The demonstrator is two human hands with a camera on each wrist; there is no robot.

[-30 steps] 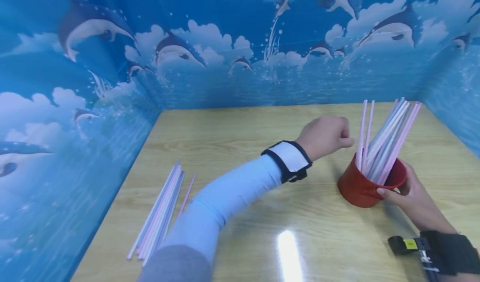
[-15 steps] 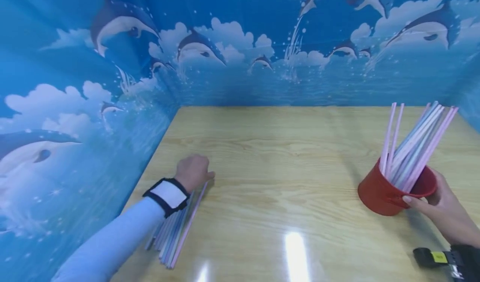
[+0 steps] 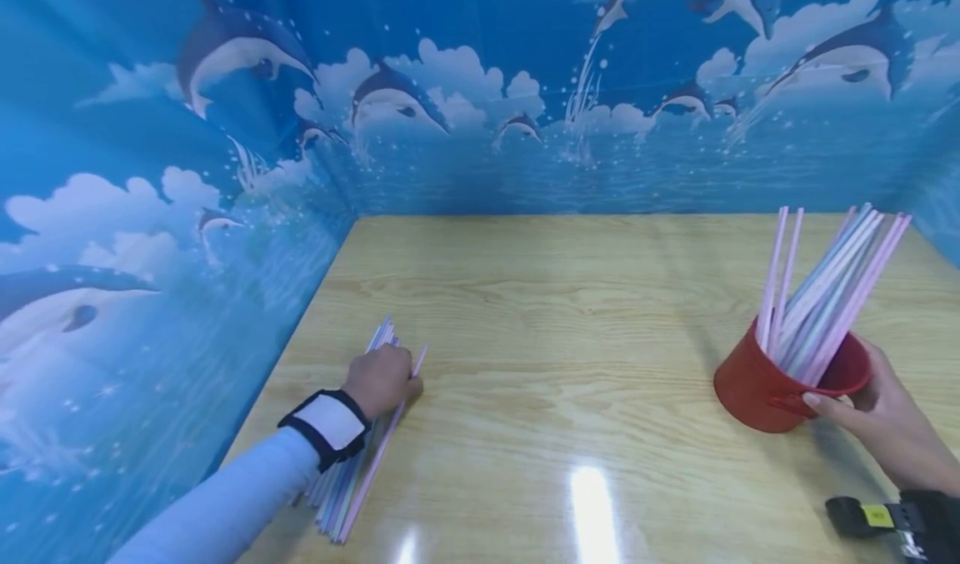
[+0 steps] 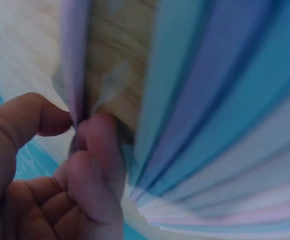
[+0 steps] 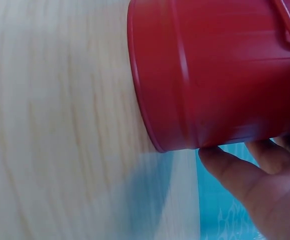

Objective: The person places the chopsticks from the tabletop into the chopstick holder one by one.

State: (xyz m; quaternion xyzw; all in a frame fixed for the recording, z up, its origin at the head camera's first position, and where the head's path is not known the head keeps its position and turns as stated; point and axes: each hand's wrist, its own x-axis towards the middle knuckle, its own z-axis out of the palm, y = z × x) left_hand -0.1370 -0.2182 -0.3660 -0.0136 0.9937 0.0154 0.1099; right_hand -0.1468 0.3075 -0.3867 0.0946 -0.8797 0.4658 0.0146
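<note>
A pile of pastel straws (image 3: 352, 481) lies flat on the wooden table (image 3: 555, 314) by the left wall. My left hand (image 3: 407, 378) rests on the pile's far part. In the left wrist view its thumb and forefinger (image 4: 92, 135) pinch one lilac straw (image 4: 74, 65) beside the other straws (image 4: 220, 125). At the right stands a red cup (image 3: 757, 389), tilted a little, with several pink, blue and white straws (image 3: 825, 289) upright in it. My right hand (image 3: 843, 397) holds the cup by its rim and side; its fingers (image 5: 235, 175) curl under the red cup (image 5: 215, 70).
Blue dolphin-print walls (image 3: 187, 214) close the table in on the left, back and right. Bare wood stretches between the pile and the cup. A black wrist strap (image 3: 892, 518) shows at the lower right.
My left hand went from beside the cup across to the straw pile, then slid back along it toward me and pinched one straw. The right hand stayed on the cup.
</note>
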